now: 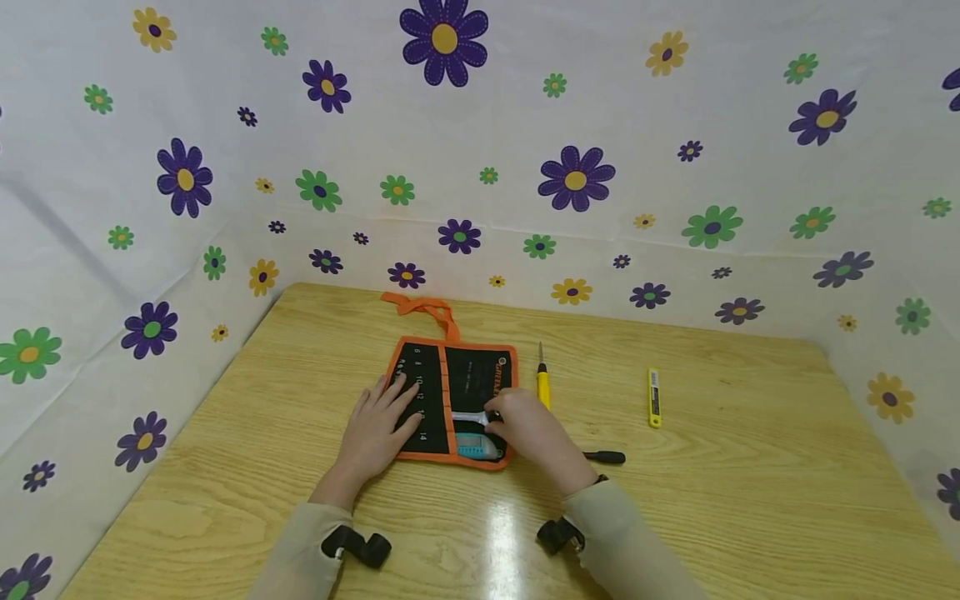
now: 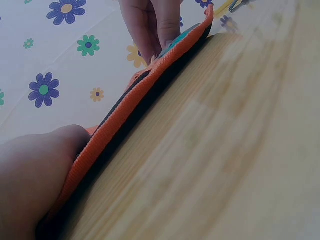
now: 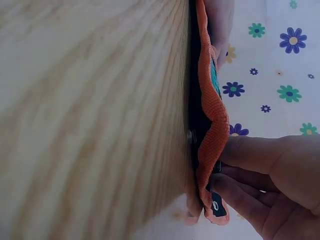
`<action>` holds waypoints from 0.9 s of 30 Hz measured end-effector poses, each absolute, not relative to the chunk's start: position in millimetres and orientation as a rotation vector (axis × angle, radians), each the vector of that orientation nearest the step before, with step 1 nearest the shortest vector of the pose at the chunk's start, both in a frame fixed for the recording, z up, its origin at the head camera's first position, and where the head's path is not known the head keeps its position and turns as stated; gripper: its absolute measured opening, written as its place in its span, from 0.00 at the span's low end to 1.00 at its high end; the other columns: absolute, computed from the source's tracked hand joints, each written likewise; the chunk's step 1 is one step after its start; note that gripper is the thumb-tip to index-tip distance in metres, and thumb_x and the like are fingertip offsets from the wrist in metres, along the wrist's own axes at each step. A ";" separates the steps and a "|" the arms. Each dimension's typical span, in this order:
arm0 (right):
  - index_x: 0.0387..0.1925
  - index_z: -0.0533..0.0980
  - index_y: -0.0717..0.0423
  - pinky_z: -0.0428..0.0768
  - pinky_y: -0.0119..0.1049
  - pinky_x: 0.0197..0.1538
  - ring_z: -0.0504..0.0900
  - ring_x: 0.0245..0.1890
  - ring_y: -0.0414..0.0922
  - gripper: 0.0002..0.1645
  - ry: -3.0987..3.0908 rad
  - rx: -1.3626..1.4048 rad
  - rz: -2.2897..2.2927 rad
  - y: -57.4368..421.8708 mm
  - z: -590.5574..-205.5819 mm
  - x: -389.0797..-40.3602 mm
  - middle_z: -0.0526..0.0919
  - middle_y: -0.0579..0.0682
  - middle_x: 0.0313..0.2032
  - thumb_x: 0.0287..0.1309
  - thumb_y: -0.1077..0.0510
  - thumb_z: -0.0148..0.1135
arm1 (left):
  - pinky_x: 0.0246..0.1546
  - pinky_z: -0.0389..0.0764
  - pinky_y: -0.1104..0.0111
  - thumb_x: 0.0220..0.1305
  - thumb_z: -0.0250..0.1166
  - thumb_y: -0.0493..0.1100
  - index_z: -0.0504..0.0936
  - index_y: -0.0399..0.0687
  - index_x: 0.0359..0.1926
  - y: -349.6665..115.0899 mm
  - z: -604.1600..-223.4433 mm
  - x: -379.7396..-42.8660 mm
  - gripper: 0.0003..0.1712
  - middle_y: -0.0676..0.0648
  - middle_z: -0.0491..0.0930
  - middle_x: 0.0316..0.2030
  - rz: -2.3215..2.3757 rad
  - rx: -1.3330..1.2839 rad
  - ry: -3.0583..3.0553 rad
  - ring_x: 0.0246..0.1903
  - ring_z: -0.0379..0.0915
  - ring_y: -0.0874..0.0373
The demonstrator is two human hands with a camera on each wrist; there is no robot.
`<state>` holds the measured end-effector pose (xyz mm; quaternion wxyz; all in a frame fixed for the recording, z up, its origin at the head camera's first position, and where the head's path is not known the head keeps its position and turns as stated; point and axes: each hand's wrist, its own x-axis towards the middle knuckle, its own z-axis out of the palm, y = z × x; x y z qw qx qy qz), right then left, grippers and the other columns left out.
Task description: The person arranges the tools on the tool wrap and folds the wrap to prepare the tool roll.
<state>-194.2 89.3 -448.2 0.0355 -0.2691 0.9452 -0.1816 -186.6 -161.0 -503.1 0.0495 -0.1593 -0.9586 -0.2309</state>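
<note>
An open black tool pouch [image 1: 480,371] with orange edging lies flat on the table, its left pocket panel marked with numbers. My left hand [image 1: 377,433] rests on that panel, fingers spread. My right hand [image 1: 528,427] is at the pouch's right half, where thumb and fingers pinch the end of a silver wrench [image 1: 468,417]; its other end is in a pocket. Just below the wrench, a teal tool [image 1: 474,446] sticks out of another pocket. In the right wrist view, the fingertips [image 3: 227,186] are right at the pouch's orange edge [image 3: 216,112].
An orange tie strap [image 1: 429,307] trails from the pouch's top. To the right of the pouch lie a yellow-handled screwdriver [image 1: 543,388] and a black handle [image 1: 606,457], partly behind my right arm. Farther right is a slim yellow tool [image 1: 655,398]. Flowered cloth [image 1: 510,117] surrounds the table's back and sides.
</note>
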 end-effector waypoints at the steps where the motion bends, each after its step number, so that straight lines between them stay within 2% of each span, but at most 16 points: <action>1: 0.42 0.84 0.61 0.81 0.34 0.38 0.81 0.39 0.47 0.13 2.902 -0.830 -0.554 89.4 -448.9 -194.5 0.84 0.54 0.39 0.54 0.60 0.69 | 0.68 0.44 0.45 0.70 0.53 0.56 0.66 0.51 0.70 -161.0 -503.2 -186.6 0.31 0.43 0.56 0.71 -0.703 -0.485 -2.920 0.71 0.42 0.42; 8: 0.40 0.84 0.62 0.82 0.35 0.38 0.82 0.38 0.48 0.12 2.905 -0.844 -0.519 87.9 -451.2 -194.4 0.85 0.54 0.37 0.53 0.61 0.69 | 0.68 0.44 0.46 0.70 0.54 0.56 0.66 0.50 0.70 -160.0 -503.3 -187.1 0.31 0.42 0.57 0.70 -0.706 -0.488 -2.913 0.71 0.43 0.42; 12: 0.39 0.84 0.63 0.81 0.39 0.45 0.80 0.49 0.53 0.11 2.892 -0.841 -0.495 85.7 -451.2 -196.4 0.85 0.55 0.39 0.53 0.62 0.69 | 0.68 0.44 0.46 0.70 0.54 0.56 0.66 0.50 0.70 -160.4 -503.8 -187.0 0.32 0.42 0.57 0.71 -0.706 -0.486 -2.917 0.71 0.42 0.42; 15: 0.41 0.84 0.63 0.78 0.43 0.52 0.74 0.57 0.56 0.13 2.861 -0.796 -0.545 86.0 -452.4 -198.4 0.84 0.57 0.44 0.53 0.62 0.69 | 0.68 0.44 0.46 0.70 0.54 0.57 0.66 0.51 0.70 -161.2 -504.4 -186.9 0.32 0.43 0.56 0.71 -0.705 -0.482 -2.921 0.71 0.42 0.43; 19: 0.42 0.84 0.62 0.78 0.44 0.52 0.74 0.58 0.56 0.14 2.830 -0.746 -0.642 88.8 -454.0 -199.6 0.81 0.60 0.49 0.52 0.61 0.70 | 0.68 0.44 0.46 0.69 0.54 0.56 0.66 0.51 0.70 -161.7 -504.8 -187.1 0.32 0.43 0.57 0.71 -0.706 -0.476 -2.918 0.71 0.42 0.43; 23: 0.43 0.83 0.63 0.81 0.39 0.41 0.80 0.42 0.51 0.15 2.801 -0.741 -0.740 91.8 -455.0 -199.6 0.81 0.57 0.41 0.52 0.62 0.70 | 0.68 0.45 0.45 0.69 0.55 0.56 0.66 0.51 0.69 -161.5 -504.9 -187.2 0.32 0.43 0.57 0.70 -0.703 -0.473 -2.917 0.71 0.43 0.43; 26: 0.44 0.83 0.63 0.79 0.33 0.33 0.77 0.32 0.44 0.16 2.786 -0.743 -0.797 93.6 -456.2 -199.2 0.77 0.51 0.33 0.52 0.63 0.70 | 0.67 0.45 0.45 0.69 0.55 0.56 0.66 0.50 0.69 -161.3 -504.8 -187.1 0.32 0.43 0.57 0.70 -0.703 -0.475 -2.918 0.71 0.42 0.43; 27: 0.43 0.83 0.63 0.78 0.32 0.33 0.77 0.31 0.43 0.16 2.788 -0.749 -0.805 94.2 -456.7 -199.1 0.77 0.50 0.32 0.52 0.63 0.70 | 0.67 0.45 0.45 0.69 0.55 0.56 0.66 0.50 0.69 -161.2 -504.7 -187.1 0.32 0.43 0.57 0.70 -0.703 -0.474 -2.919 0.71 0.42 0.43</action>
